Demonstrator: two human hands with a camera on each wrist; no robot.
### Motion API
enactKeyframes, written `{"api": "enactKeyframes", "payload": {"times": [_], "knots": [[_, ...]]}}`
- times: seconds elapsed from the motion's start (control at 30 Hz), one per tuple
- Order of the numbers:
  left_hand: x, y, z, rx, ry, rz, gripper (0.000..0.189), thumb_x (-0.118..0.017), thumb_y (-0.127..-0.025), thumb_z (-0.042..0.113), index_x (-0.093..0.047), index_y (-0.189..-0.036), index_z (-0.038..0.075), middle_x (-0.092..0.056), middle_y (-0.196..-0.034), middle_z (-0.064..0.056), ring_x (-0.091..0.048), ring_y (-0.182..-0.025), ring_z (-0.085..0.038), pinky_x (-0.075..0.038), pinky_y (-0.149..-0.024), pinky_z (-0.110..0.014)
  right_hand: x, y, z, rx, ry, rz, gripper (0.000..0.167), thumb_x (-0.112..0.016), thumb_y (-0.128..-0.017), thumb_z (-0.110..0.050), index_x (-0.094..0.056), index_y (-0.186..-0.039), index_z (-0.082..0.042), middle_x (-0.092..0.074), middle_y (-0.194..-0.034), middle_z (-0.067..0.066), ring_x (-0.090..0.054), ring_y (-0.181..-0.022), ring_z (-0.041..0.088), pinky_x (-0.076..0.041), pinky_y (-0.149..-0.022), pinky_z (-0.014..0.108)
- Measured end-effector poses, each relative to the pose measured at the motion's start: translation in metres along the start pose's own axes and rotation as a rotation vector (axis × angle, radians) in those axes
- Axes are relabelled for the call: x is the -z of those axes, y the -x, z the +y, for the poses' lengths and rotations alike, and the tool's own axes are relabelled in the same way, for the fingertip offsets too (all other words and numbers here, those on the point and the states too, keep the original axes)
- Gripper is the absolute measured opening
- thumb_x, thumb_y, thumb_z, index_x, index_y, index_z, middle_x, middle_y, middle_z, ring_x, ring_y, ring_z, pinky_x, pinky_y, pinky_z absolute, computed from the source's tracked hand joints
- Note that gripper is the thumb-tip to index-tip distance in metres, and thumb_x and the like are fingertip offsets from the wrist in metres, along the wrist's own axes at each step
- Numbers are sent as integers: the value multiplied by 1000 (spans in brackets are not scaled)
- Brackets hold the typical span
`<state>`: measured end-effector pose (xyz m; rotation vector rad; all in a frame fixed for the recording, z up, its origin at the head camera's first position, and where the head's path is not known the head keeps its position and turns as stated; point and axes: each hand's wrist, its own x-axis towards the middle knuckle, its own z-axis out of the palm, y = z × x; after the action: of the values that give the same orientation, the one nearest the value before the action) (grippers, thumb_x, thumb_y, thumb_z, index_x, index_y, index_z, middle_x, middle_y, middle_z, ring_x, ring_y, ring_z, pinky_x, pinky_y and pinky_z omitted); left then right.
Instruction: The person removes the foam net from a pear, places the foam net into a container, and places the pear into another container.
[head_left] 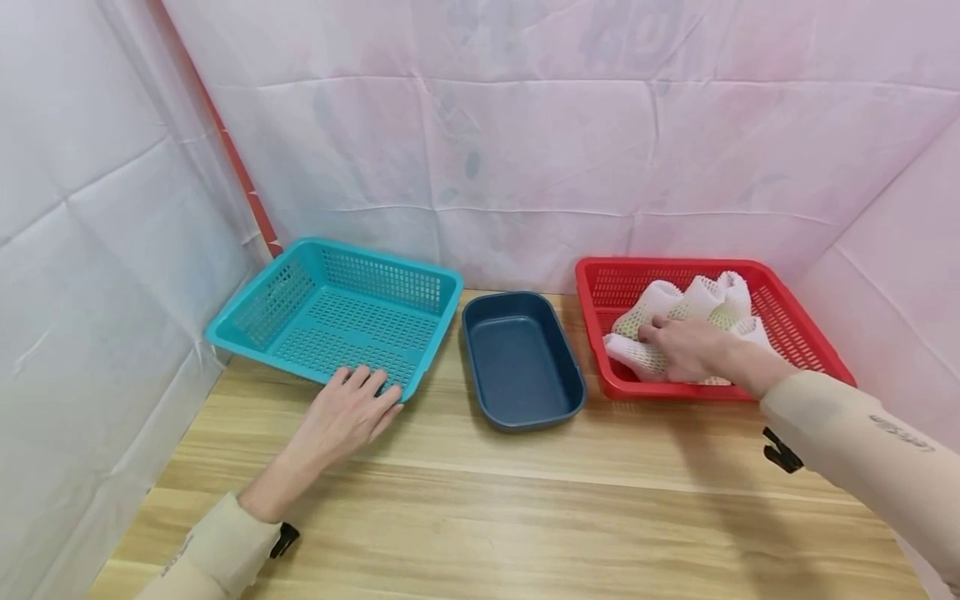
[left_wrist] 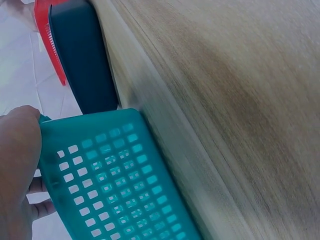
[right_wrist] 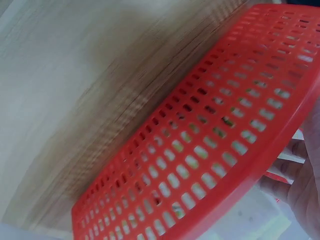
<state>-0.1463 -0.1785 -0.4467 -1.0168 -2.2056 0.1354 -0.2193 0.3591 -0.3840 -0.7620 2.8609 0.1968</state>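
Observation:
My left hand (head_left: 352, 412) grips the near rim of the teal basket (head_left: 431, 312) by its right corner, fingers hooked over the edge; the left wrist view shows the thumb at that corner. Inside the red basket (head_left: 806, 321), my right hand (head_left: 693, 350) grips a white foam-netted item (head_left: 633, 354) at the near left; its fingertips are partly hidden. Several more foam-netted items (head_left: 648, 304), yellowish green under the netting, lie around that hand. In the right wrist view, the fingers (right_wrist: 282, 170) show behind the red basket's wall (right_wrist: 200, 150).
Between the two baskets stands a dark blue tray (head_left: 521, 362) with nothing in it. All three containers rest on a wooden table (head_left: 480, 508). White and pinkish sheets (head_left: 517, 150) hang behind and at both sides.

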Motion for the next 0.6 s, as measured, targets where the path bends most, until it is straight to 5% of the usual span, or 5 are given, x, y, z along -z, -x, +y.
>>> {"api": "enactKeyframes", "payload": {"times": [0.33,0.6], "knots": [[0,-1,0,1,6,6,44,-25,-117,37,-53,-93,12,-56,-87,-8,-55,-78,-30,-47,-68,-40,-5,12,16,29,-16,36,51,-87,-80,-35,-69,-119,-8,-75,-110,12,-74,-98,32,-61,-86,56],[-1,0,0,0,2,0,44,-25,-117,37,-53,-93,12,-56,-86,-8,-55,-77,-30,-47,-68,-40,-9,12,21,45,18,54,55,-87,-77,-34,-71,-121,-4,-78,-104,14,-75,-92,38,-60,-79,58]]}}
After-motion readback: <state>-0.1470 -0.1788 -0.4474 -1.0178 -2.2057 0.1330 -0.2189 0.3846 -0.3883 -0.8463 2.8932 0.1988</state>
